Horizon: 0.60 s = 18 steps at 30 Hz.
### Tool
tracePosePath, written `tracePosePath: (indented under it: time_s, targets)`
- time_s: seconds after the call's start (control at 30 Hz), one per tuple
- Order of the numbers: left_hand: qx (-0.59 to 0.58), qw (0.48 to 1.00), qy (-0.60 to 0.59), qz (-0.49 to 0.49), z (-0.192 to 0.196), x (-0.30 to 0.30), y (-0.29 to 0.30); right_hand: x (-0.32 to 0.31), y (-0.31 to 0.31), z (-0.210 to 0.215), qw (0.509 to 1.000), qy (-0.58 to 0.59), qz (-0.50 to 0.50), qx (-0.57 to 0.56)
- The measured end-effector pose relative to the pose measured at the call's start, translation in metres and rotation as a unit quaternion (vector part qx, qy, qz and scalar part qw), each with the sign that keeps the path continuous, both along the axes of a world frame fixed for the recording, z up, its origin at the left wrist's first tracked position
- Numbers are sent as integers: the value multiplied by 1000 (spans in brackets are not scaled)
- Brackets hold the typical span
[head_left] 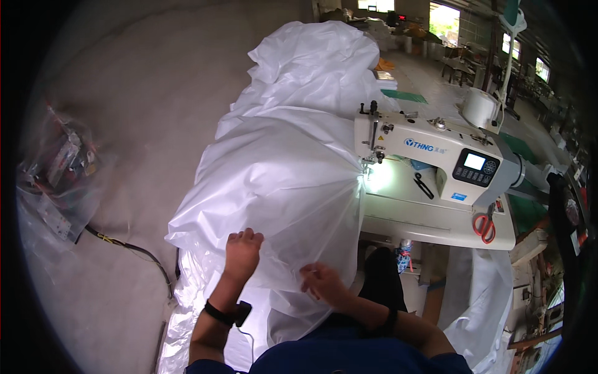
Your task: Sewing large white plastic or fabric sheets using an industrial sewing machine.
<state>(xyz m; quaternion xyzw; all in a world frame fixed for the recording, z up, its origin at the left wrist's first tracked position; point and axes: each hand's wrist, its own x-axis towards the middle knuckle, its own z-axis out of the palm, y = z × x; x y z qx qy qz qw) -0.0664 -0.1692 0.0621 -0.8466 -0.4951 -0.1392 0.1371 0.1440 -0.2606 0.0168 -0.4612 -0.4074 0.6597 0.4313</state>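
A dull, smooth grey floor (137,124) spread out to your left, under bright windows (444,23) at the room's far end. The glossy white sheet (268,162), thin and film-like, lay in loose folds in front of you and to the left of the boxy cream-white sewing machine (417,140), one edge gathered at its lit needle area (372,177). Your left hand (243,252) was above the sheet, fingers curled in; your right hand (324,283), nearer you, had its fingers bent and slightly apart. From that angle you could not tell whether either one pinched the material.

Good handling probably called for flat palms and light, even tension, easing out the creases that fanned from the needle; such slick material would likely pucker if dragged sideways. The red-handled scissors (485,225) and a slim black tool (425,187) lay on the pale, flat desk (398,215), hard shapes beside that soft, crumpled mass. A fat white thread cone (479,109) stood behind the machine's arm.
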Motion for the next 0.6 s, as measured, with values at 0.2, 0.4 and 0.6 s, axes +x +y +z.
tracePosePath:
  time_s: [0.2,0.4,0.6]
  targets:
    - [-178,968,-116,-134,75,16,-19,-36,3,25,976,-100,119,154]
    - [-255,944,-85,-189,76,7,-20,-74,1,36,956,-78,185,212]
    - [-475,827,-253,-164,61,-9,-13,-113,-3,40,920,-132,242,279]
